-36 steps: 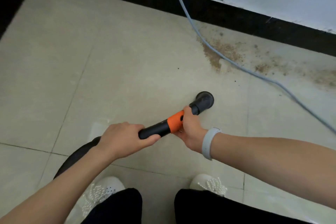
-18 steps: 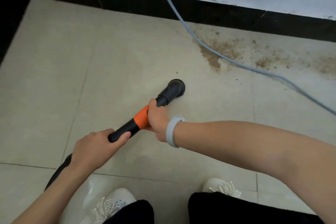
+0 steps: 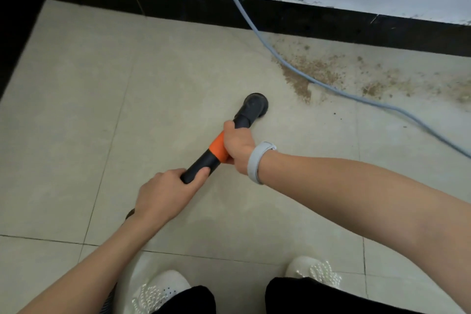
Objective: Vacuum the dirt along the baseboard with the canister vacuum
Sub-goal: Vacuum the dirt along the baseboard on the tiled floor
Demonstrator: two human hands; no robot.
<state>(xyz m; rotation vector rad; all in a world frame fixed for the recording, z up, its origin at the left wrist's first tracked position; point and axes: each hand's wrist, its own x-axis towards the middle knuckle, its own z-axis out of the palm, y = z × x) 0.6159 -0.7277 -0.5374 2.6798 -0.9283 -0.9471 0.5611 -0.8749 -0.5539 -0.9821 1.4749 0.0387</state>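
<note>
The left hand (image 3: 165,192) is wrapped around the near end of the black vacuum wand (image 3: 201,167), and the right hand (image 3: 238,146) grips its orange collar further along. The round nozzle (image 3: 254,106) sits on the tile, left of the brown dirt (image 3: 303,79) scattered along the black baseboard (image 3: 305,18), with a pale blue cable (image 3: 356,98) lying across it.

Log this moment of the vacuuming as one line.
left hand: grips vacuum wand | right hand: grips orange collar | nozzle: on tile, short of dirt | blue cable: across dirt
</note>
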